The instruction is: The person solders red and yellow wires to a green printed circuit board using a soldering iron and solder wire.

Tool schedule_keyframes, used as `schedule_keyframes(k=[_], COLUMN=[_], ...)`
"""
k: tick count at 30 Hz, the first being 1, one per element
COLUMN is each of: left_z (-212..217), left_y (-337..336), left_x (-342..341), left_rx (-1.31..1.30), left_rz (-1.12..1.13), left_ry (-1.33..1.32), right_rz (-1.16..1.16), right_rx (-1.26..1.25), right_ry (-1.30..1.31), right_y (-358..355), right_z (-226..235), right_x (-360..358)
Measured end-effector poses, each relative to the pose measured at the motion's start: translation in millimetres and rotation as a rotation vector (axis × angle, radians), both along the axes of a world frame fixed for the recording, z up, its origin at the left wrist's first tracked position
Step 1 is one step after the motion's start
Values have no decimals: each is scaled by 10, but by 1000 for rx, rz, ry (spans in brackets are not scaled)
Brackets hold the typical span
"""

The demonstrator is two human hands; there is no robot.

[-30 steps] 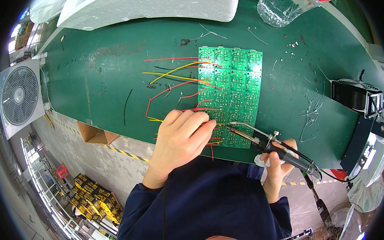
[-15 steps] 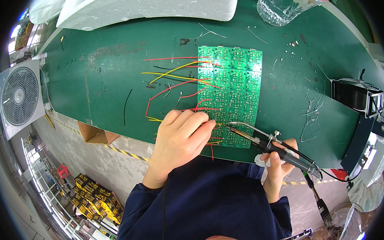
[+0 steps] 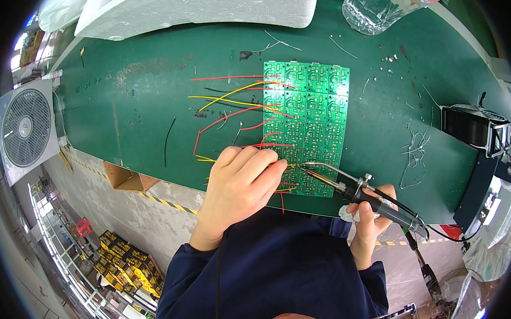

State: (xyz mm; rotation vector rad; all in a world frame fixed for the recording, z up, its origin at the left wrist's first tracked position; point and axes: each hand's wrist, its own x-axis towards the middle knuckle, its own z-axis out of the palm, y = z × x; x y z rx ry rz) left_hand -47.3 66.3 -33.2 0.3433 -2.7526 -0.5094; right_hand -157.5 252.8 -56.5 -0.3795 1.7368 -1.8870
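Note:
A panel of green circuit boards (image 3: 314,116) lies on the green table, with red, yellow and black wires reaching out over its left side. My left hand (image 3: 237,184) is closed in a pinch above the panel's lower left part, on a thin yellow wire (image 3: 292,165) whose end shows past the fingertips. In my right hand (image 3: 372,221) is a soldering iron (image 3: 373,204) with a curved metal feed tube (image 3: 329,167). Its tip meets the panel by the yellow wire's end. White crumpled material (image 3: 345,213) sits between the right hand and the handle.
White foam (image 3: 205,15) stands at the back left, a clear plastic container (image 3: 373,13) at the back right. A black device (image 3: 475,126) is on the right, near tangled thin wire (image 3: 417,146). A loose black wire (image 3: 168,140) lies left. A fan (image 3: 26,128) stands beyond the table.

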Motion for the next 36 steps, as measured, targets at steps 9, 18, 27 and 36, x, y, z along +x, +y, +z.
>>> schedule_keyframes(k=[9,18,27,36], left_z=[-14,16,22,17], left_y=[3,-5,-16,-19], left_x=[5,14,5,10], left_rx=[3,1,-23,-35], left_rz=[-10,-25,-25,-24], left_ry=[2,-28,-61,-82], right_rz=[-11,-19,-1,-13], right_rx=[0,-8,1,26], right_ry=[-7,-5,-3,-23], right_y=[-3,0,11,-1], right_z=[-15,1,-4,28], right_x=[10,10,2,8])
